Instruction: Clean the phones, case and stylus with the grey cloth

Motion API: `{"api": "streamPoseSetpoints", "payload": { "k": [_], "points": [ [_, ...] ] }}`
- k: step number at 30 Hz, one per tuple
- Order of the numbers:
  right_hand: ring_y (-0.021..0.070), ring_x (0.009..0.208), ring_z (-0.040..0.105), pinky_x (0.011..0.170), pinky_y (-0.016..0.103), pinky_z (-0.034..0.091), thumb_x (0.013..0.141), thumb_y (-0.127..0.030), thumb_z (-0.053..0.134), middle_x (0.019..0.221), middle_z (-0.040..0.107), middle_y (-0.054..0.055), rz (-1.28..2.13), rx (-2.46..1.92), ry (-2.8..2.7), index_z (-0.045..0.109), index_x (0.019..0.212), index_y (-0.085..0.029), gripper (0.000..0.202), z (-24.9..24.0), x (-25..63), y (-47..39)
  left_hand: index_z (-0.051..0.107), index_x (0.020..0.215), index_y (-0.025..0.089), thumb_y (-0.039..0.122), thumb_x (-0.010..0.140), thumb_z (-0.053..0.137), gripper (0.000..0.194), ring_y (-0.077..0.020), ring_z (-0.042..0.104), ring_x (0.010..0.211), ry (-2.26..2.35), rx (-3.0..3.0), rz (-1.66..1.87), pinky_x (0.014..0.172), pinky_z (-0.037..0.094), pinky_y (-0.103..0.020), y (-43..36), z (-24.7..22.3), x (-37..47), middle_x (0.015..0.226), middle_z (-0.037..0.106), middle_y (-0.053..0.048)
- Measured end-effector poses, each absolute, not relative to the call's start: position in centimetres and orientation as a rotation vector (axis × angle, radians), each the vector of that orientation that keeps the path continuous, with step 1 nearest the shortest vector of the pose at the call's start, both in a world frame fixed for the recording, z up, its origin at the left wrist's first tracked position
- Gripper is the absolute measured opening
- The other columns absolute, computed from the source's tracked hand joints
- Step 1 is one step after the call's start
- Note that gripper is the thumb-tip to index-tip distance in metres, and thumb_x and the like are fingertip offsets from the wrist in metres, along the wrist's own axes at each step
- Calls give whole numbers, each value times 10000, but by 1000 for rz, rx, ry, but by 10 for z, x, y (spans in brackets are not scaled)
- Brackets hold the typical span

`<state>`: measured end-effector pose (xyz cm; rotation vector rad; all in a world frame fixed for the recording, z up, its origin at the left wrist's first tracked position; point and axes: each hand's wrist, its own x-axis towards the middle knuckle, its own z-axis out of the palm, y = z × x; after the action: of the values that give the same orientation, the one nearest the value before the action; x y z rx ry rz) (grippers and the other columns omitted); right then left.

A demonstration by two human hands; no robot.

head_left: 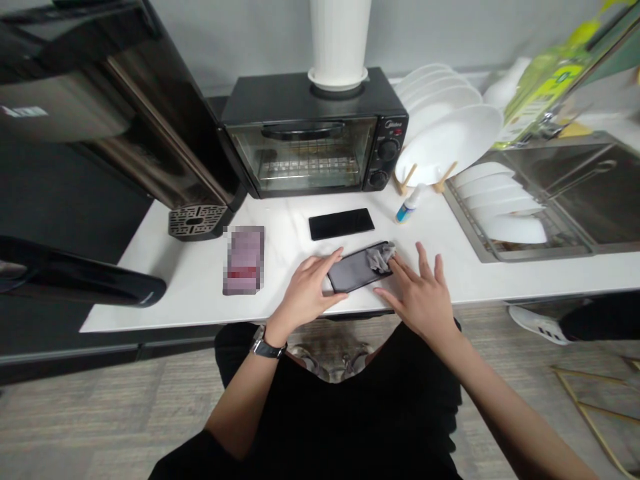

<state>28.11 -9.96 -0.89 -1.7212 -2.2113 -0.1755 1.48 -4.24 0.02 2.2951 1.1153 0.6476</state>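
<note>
A smartphone (350,272) with a dark grey screen lies on the white counter in front of me. My left hand (311,287) grips its left end between thumb and fingers. At the phone's right end, the fingertips of my right hand (417,290) press a crumpled grey cloth (380,257) on the screen; some other fingers are spread. Behind it lies a second, black smartphone (341,225). A small spray bottle (407,207) with a blue label stands behind my right hand. To the left is a purple, pixelated flat packet (245,260).
A black toaster oven (310,157) stands at the back with a white pot (340,47) on top. At left is a tall dispenser (195,167). White plates (445,143) stand in a rack beside the sink (575,187). Someone's shoe (537,325) shows at right.
</note>
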Motion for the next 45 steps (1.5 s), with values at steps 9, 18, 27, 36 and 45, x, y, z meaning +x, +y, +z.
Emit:
{"api": "streamPoseSetpoints", "payload": {
  "k": [9,18,27,36,45],
  "points": [
    [453,1577,260,1241,675,257,941,-783,495,1541,498,332,38,-1594,-2153,541,1453,15,949,-18,184,-88,272,1657,294,272,871,784,938,-286,559,1269,1130,2267,670,1109,484,-448,-40,-5,14,1485,618,-69],
    [395,1584,277,1279,666,193,1009,-695,469,1501,620,121,66,-1543,-2297,586,1475,-155,723,-7,244,-120,270,1657,303,407,884,801,944,-314,536,1311,1138,2297,635,1117,454,-480,-45,-2,13,1488,605,-84],
    [434,1586,247,1243,690,226,1011,-689,456,1523,571,224,-121,-1761,-2074,573,1458,-75,768,-21,254,-80,271,1661,326,422,899,784,924,-308,552,1263,1137,2343,607,1107,441,-476,-42,1,17,1473,616,-81],
    [397,1579,290,1266,658,261,963,-726,531,1515,581,220,214,-1442,-2220,592,1447,-62,824,-12,178,-104,168,1689,320,196,868,728,1001,-284,545,1229,1138,2325,629,1084,476,-438,-42,-9,11,1495,610,-54],
    [411,1584,266,1250,709,221,1059,-589,447,1486,637,94,-37,-1667,-2215,604,1463,-181,595,-12,280,-106,189,1683,331,403,892,795,999,-308,542,1260,1150,2319,603,1101,453,-468,-47,2,16,1486,615,-71]
  ]
}}
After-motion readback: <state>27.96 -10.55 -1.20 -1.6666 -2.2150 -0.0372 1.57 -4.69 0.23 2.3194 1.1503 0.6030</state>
